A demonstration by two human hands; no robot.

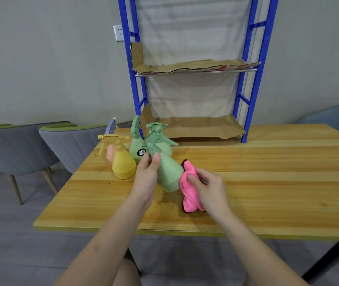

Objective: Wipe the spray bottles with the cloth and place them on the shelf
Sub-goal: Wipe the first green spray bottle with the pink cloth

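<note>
Hands: left (147,178) grips green bottle (167,172); right (207,187) pinches cloth (189,195).

My left hand (147,176) grips a green spray bottle (167,172) at its neck, holding it tilted over the wooden table (267,182). My right hand (207,186) holds a bunched pink cloth (189,195) against the bottle's base. Just left stand a yellow bottle (123,164), a pink bottle (110,152) behind it, and a labelled green bottle (136,147). A blue shelf (247,79) lined with cardboard (195,126) stands at the table's far edge; grey chairs (67,145) sit at left
</note>
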